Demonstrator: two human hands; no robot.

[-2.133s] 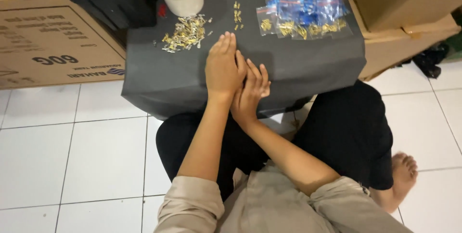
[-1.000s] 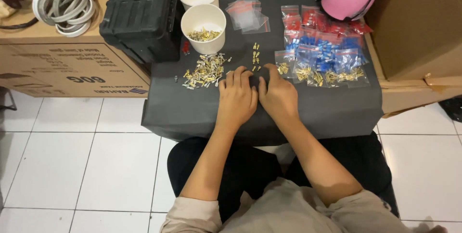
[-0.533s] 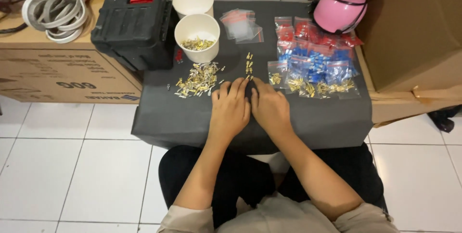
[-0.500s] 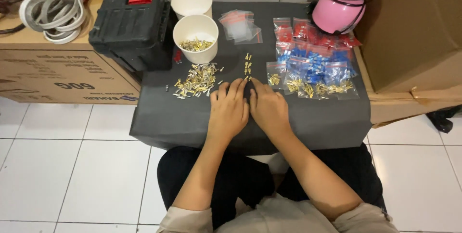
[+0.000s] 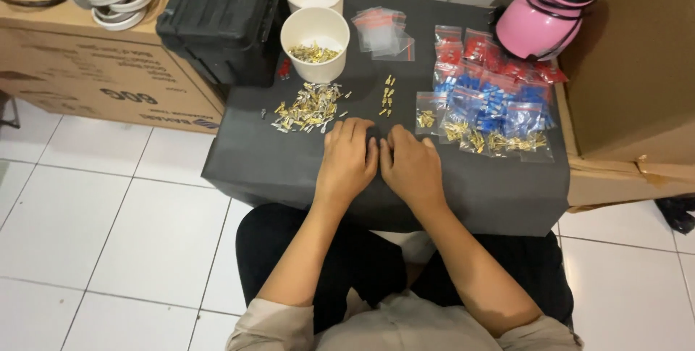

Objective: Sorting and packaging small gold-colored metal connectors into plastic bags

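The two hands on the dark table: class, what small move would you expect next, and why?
Probably a short reach forward. Both the left hand and the right hand lie flat on the table, holding nothing, while the small row of brass pieces and the loose pile sit just beyond the fingertips.

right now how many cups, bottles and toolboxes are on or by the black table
white paper cups: 2
pink bottle: 1
black toolbox: 1
total: 4
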